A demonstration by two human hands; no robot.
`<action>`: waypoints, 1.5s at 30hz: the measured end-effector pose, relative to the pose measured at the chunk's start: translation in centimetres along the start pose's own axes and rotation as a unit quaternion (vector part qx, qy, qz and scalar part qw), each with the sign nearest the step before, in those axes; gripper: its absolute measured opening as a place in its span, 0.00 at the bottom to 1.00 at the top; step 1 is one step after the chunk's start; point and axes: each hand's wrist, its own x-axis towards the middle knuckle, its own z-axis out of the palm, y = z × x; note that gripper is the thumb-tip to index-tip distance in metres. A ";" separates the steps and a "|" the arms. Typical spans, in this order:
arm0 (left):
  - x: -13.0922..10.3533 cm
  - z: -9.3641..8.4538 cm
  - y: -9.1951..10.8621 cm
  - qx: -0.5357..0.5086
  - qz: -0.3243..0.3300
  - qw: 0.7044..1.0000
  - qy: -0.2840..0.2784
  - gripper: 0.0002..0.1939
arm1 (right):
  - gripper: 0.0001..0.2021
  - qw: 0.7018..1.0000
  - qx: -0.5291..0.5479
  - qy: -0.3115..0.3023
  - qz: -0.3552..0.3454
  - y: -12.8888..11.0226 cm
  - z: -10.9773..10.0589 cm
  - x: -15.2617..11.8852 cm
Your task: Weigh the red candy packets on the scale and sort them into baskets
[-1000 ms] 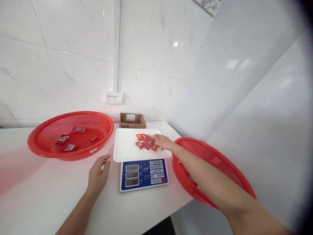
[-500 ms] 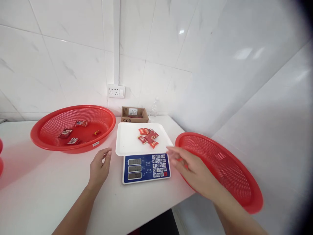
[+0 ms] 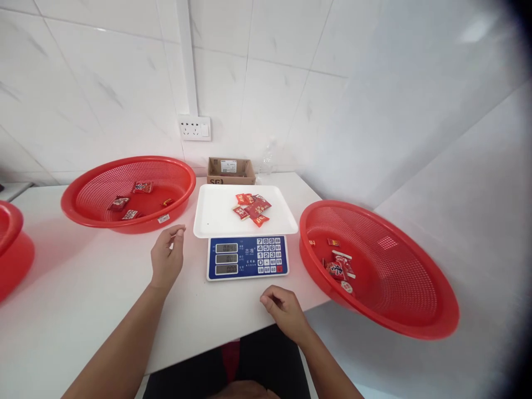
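Note:
My left hand [image 3: 167, 256] rests at the table left of the scale, its fingers loosely curled with the thumb close to them and nothing visible inside. In front of the scale, near the table's front edge, my right hand [image 3: 286, 311] is curled with thumb against fingers, and nothing shows in it. The digital scale [image 3: 248, 258] has a blue keypad panel with several number keys and three displays. On its white tray [image 3: 214, 213] lies a small pile of red snack packets [image 3: 254, 208], partly overlapping. Neither hand touches the packets.
A red basket [image 3: 124, 223] at the left holds several packets. The right red basket [image 3: 409, 266], tilted past the table edge, holds several more. Another red basket [image 3: 16, 266] is cut off at far left. Behind the scale stand a cardboard box [image 3: 231, 173] and a clear plastic bottle [image 3: 267, 158].
My right hand has drawn back from the tray's right edge toward the table's front edge, and its fingers have curled. The view has tilted down, uncovering packets in the right basket. My left hand stays left of the scale.

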 end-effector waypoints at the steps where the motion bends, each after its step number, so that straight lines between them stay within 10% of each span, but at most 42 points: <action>1: 0.0 0.0 0.3 0.000 0.005 1.000 0.005 0.15 | 0.15 1.000 0.013 0.003 0.003 0.3 0.0 0.0; 11: -0.7 0.4 3.6 0.036 0.101 0.994 -0.001 0.11 | 0.14 1.000 0.019 0.005 -0.014 1.4 0.1 -0.2; 23: 0.3 4.0 7.8 0.133 0.281 0.938 -0.151 0.10 | 0.15 0.999 0.043 0.004 -0.016 1.5 -0.1 -0.3; 37: 5.6 13.4 10.5 0.280 0.270 0.806 -0.446 0.49 | 0.14 0.998 0.066 0.003 -0.015 2.1 0.0 -0.3; 45: 6.6 14.8 10.0 0.301 0.318 0.798 -0.415 0.28 | 0.16 0.998 0.064 0.010 -0.019 2.2 0.2 -0.2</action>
